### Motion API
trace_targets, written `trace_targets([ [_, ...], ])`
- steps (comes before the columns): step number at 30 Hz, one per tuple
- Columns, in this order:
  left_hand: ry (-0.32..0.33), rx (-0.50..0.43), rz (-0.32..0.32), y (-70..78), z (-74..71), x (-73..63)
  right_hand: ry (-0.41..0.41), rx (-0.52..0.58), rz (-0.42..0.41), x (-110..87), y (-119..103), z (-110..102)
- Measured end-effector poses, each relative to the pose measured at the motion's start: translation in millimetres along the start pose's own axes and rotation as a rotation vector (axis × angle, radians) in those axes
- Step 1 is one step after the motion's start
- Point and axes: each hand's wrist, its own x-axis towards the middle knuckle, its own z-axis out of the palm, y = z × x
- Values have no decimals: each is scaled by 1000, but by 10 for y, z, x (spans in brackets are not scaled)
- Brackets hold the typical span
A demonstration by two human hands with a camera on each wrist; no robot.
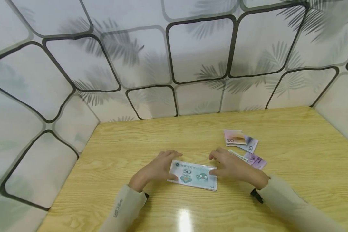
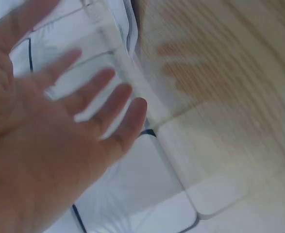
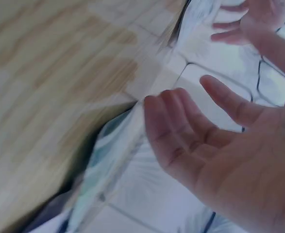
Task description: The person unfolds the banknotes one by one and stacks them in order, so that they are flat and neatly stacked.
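Note:
A pale green play banknote marked 50 [image 1: 192,175] lies on the table between the two hands, with more paper edges showing beneath it. My left hand [image 1: 160,166] is at its left end, thumb at the lower left corner, fingers spread. At the opposite end, my right hand [image 1: 232,165] has its thumb at the upper right corner; whether it presses the paper cannot be told. Both palms look empty in the wrist views, the right fingers slightly bent. A greenish note [image 1: 238,155] is partly hidden behind the right hand.
Beyond the right hand lie a note marked 20 [image 1: 234,137], a bluish note marked 10 [image 1: 250,144] and a purple note [image 1: 256,161]. The wooden table [image 1: 127,141] meets a patterned wall covering [image 1: 203,51] at the back and sides.

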Motion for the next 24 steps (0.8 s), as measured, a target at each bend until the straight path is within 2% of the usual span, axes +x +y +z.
trace_targets([
  [2,-58,72,48,21,17,-3,-34,-40,-19,-25,-50,13],
  [4,-87,115,63,31,35,-2,-69,-99,-41,-42,-91,34],
  [10,-79,167,76,19,69,20,-113,-196,-66,-79,-138,68],
  [19,-51,135,81,41,84,20,-106,-213,-64,-83,-173,93],
  [24,-44,124,70,50,116,74,-106,-164,-36,-34,-108,67],
])
